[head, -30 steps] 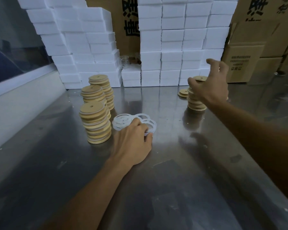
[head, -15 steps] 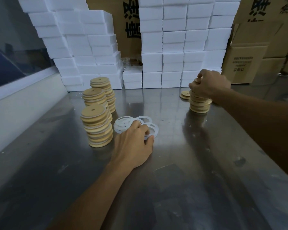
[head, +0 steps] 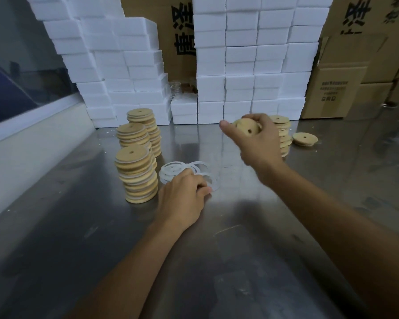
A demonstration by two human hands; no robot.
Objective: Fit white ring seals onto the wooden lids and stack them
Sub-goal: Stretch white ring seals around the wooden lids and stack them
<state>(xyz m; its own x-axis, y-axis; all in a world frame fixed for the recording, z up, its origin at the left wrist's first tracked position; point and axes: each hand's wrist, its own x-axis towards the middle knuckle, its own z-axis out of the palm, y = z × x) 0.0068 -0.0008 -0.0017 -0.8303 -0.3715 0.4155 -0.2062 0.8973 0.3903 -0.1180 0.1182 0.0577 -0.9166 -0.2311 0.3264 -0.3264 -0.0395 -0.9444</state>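
Steel worktop [head: 228,261] stretched out beneath us, dull and scuffed. Nearest, our left hand [head: 182,201] lay knuckles-up on the heap of white ring seals [head: 177,168], its fingers [head: 202,188] curled down onto them — whether they actually pinched one we could not tell. Just left of the heap stood three stacks of wooden lids [head: 136,173], one behind another, white rims showing between the discs. Farther out, our right hand [head: 258,143] hung above the worktop with its fingers clenched round a single wooden lid [head: 245,128], tilted so that its small centre hole faced us. Behind that hand rose another lid stack [head: 282,132], and beside it lay a loose lid [head: 305,139]. At the back stood white foam blocks [head: 251,65] piled high, with cardboard cartons [head: 341,88] to the right — printed in black.
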